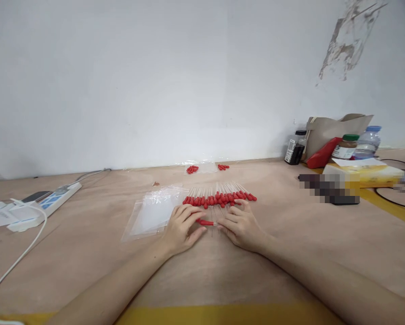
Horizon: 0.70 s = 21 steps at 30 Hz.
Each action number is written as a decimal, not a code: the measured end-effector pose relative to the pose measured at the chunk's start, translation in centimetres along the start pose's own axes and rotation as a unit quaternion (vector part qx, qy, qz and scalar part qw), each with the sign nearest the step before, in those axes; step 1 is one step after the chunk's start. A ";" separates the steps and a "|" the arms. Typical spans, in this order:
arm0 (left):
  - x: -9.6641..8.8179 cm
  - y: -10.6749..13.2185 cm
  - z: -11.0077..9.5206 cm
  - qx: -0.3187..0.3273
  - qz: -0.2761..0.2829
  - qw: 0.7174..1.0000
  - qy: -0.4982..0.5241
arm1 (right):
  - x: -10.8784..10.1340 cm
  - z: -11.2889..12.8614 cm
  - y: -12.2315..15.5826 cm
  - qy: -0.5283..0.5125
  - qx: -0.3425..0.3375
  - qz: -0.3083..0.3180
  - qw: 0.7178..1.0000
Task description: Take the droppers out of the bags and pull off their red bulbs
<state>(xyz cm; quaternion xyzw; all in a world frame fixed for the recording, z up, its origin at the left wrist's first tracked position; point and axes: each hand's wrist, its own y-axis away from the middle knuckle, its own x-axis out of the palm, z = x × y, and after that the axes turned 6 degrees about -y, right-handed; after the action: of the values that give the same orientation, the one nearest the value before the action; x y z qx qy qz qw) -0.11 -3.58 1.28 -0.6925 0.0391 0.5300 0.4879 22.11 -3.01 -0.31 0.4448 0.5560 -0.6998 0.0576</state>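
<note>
My left hand (183, 229) pinches the red rubber bulb of a dropper (206, 222) between thumb and fingers. From the other side, the fingertips of my right hand (243, 228) are closed at the dropper's clear tube, just where it meets the bulb. Beyond both hands lies a fanned row of red-bulbed droppers (219, 198), with pale thin tubes pointing toward the wall. Some clear tubes (217, 212) lie between my hands, partly hidden by the fingers. Left of my left hand, clear plastic bags (151, 216) lie flat in an overlapping pile.
Loose red bulbs (192, 169) lie by the wall, with a second small group (223, 167) on their right. A power strip (46, 207) with a white cable (29, 246) is at the left. At the right stand a dark bottle (295, 148), a green-lidded jar (346, 146) and a yellow box (363, 174).
</note>
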 end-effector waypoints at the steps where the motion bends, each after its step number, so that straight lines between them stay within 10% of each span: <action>1: 0.1 -0.1 -0.2 0.005 0.010 1.000 0.000 | 0.0 0.1 0.0 -0.006 -0.001 -0.001 1.000; 21: -0.3 0.1 -1.0 0.062 0.087 0.994 0.016 | -1.2 0.3 1.0 -0.033 -0.054 0.026 0.998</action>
<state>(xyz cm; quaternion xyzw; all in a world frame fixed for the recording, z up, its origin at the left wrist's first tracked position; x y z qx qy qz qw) 0.38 -4.47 1.44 -0.6633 0.1403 0.5556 0.4814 23.20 -4.11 -0.25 0.4322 0.5790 -0.6812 0.1182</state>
